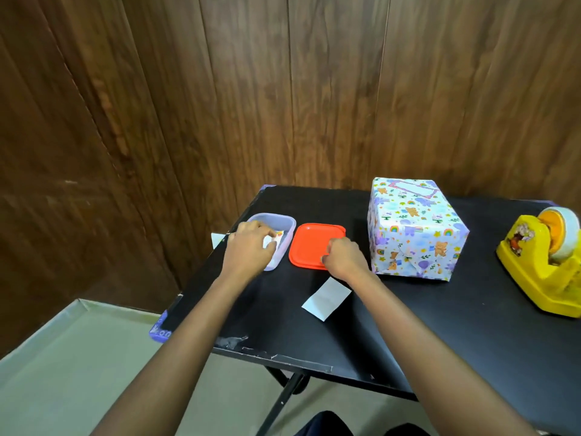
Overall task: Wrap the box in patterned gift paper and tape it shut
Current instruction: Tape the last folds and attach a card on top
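**Head view.** The box stands on the far right part of the table, between the orange lid and the tape dispenser, well apart from both hands. Every visible face is covered in gift paper printed with animals and rainbows. The near end flaps are folded to a point and lie flat, and a framed label panel is seen on top. No loose flap is seen, so wrapping is judged complete or nearly so.

The left hand is reached into the plastic tub, fingers curled around a paper scrap, probably to store offcuts. The lid, just beside the tub, is pinched at its near corner by the right hand, presumably for closing the tub. A white slip lies near the right wrist.
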`<state>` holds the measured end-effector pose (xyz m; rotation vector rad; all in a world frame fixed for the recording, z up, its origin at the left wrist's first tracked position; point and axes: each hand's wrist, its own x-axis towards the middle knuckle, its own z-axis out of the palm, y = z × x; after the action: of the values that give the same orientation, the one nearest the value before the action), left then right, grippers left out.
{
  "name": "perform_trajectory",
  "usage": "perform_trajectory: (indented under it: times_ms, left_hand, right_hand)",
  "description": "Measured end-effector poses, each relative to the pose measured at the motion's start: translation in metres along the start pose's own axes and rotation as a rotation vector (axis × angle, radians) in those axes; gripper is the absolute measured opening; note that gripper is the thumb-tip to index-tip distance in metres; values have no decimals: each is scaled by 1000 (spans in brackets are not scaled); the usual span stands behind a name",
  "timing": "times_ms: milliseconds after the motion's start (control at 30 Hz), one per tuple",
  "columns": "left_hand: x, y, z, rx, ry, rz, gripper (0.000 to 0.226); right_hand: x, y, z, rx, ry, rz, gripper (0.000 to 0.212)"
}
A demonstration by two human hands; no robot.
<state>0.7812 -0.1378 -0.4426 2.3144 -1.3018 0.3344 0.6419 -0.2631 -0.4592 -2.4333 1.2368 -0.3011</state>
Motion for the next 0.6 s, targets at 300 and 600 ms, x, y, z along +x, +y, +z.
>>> perform_trajectory:
  times_ms: [300, 600]
  left_hand:
    - [27, -31, 20, -90, -308, -434, 56]
    - [24, -25, 36, -58, -153, -563, 55]
  right_hand:
    - [41, -15, 18, 197, 164, 423, 36]
    - [66, -12, 2, 984, 42, 535, 28]
